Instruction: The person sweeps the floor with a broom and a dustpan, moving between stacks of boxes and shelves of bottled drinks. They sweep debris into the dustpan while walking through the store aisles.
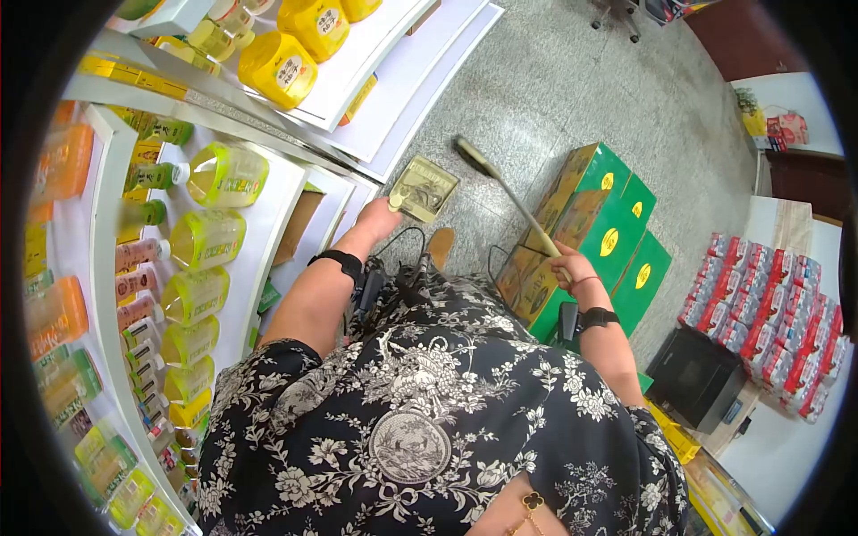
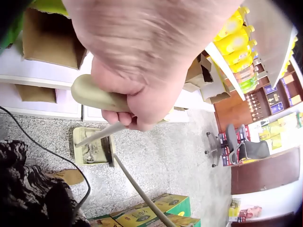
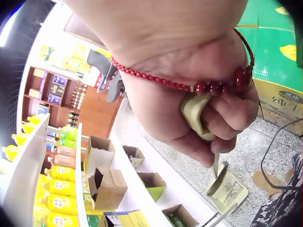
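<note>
My left hand (image 1: pixel 380 219) grips the top of a pale green handle (image 2: pixel 83 92) belonging to a long-handled dustpan (image 1: pixel 413 207). The pan rests on the speckled floor and has loose debris in it, seen in the left wrist view. In my right hand (image 1: pixel 572 266) is a broom (image 1: pixel 523 210), its thick handle end (image 3: pixel 193 111) wrapped by curled fingers. The broom slants down and away, and its narrow dark head (image 1: pixel 472 155) is close by the pan's open edge. In the left wrist view the head overlaps that edge.
Shelves with bottles (image 1: pixel 219 174) line the left side, with open cardboard boxes (image 3: pixel 109 187) low down. Green cartons (image 1: pixel 617 232) stand on the right, close to my right hand. Beyond them are a black box (image 1: pixel 693 380) and stacked red-and-silver packs (image 1: pixel 769 313). A thin black cable (image 2: pixel 52 153) loops near my foot.
</note>
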Motion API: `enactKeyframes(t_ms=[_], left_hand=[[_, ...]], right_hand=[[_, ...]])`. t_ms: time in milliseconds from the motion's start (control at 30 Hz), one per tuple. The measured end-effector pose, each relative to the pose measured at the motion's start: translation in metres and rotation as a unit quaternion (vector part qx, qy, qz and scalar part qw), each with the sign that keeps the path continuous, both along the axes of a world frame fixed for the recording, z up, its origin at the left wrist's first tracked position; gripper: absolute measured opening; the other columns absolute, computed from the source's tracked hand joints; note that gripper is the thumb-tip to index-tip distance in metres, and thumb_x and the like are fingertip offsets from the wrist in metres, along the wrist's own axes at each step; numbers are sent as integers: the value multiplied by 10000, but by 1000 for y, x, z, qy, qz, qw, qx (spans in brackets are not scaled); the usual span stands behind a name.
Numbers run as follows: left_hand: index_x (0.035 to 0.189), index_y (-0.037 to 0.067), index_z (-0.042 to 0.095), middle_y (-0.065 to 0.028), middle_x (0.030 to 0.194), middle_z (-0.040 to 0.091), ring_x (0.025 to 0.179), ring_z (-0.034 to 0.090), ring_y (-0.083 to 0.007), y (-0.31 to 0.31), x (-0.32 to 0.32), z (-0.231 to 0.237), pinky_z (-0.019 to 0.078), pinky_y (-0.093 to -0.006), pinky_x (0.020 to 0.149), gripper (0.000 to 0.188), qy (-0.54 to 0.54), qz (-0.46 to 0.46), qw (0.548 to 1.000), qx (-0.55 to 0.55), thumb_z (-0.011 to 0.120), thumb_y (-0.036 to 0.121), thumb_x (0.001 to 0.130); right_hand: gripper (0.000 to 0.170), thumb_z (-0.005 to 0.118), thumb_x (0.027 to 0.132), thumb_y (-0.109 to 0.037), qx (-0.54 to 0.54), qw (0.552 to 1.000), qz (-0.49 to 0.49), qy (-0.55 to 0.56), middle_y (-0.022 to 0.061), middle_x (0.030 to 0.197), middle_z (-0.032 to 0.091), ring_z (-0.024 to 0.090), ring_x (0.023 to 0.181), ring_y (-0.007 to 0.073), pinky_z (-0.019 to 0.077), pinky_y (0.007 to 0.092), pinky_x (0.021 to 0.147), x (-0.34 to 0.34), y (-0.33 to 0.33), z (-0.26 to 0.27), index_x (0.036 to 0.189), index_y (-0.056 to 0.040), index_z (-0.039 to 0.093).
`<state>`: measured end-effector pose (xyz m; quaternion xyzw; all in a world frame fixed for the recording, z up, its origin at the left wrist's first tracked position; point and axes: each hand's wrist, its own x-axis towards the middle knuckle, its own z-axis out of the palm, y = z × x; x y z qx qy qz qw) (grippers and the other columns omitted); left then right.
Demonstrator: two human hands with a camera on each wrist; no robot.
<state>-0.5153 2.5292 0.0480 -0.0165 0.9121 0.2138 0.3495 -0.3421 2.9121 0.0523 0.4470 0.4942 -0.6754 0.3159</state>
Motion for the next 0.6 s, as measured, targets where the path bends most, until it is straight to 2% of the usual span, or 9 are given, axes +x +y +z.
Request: enactKeyframes(t_ms=[33,200,267,367,400,433,467,533,600], left_hand=[[983,53,599,-177,955,618,906,576,-344,5,-3,6,451,-388,795,311,9,-11,1000,-2,546,220,726],[979,51,599,-168,949,621,897,579,-336,16,-25,3,453,-384,789,310,-14,2,1000,16,551,206,716],[977,50,600,-165,946,623,894,581,-332,21,-31,2,454,-382,787,309,-20,-5,1000,23,552,203,712],[979,53,600,-160,941,625,891,584,-326,25,-42,-2,454,-380,785,313,14,-39,999,16,551,201,708],[944,30,600,-168,859,624,796,596,-308,27,-44,-3,461,-373,720,288,47,-45,998,23,539,177,704],[908,7,600,-176,777,623,702,608,-289,30,-45,-3,467,-366,656,265,79,-52,995,30,526,153,701],[908,7,600,-176,777,623,702,608,-289,35,-48,-2,467,-366,656,265,77,-55,995,30,526,153,701],[935,21,604,-193,870,624,840,594,-330,43,-56,4,454,-377,760,288,-1,-20,1000,7,533,167,697],[960,41,603,-178,908,624,867,588,-330,48,-61,5,453,-382,776,299,11,-33,999,1,541,186,706]], right_hand=[[681,542,772,-23,8,1000,-16,-7,14,622,456,353,417,85,259,226,351,-3,5,-2,1375,-176,263],[634,512,798,-39,70,995,-66,-19,-2,612,428,368,430,83,280,230,339,-18,24,-23,1367,-173,266],[632,529,787,-18,21,988,-151,-29,15,627,442,360,415,108,282,249,343,-24,29,-28,1351,-192,301],[577,537,790,-30,-35,983,-178,-12,7,628,438,373,429,105,297,246,349,-36,25,-32,1311,-191,350],[577,537,790,-30,-35,983,-179,-12,7,628,438,373,429,105,297,246,349,-43,19,-28,1311,-191,350],[568,540,792,-37,-3,994,-109,-13,1,631,438,378,437,101,302,242,353,-50,10,-19,1308,-189,357],[559,543,794,-44,28,999,-39,-15,-4,633,437,382,444,97,306,239,357,-57,3,-11,1304,-188,363],[608,549,792,-46,12,1000,-1,-12,-8,636,435,389,458,87,309,234,363,-70,-3,0,1339,-192,329],[653,559,784,-40,0,995,95,17,-7,638,434,396,468,83,296,235,361,-81,-5,9,1362,-199,300]])
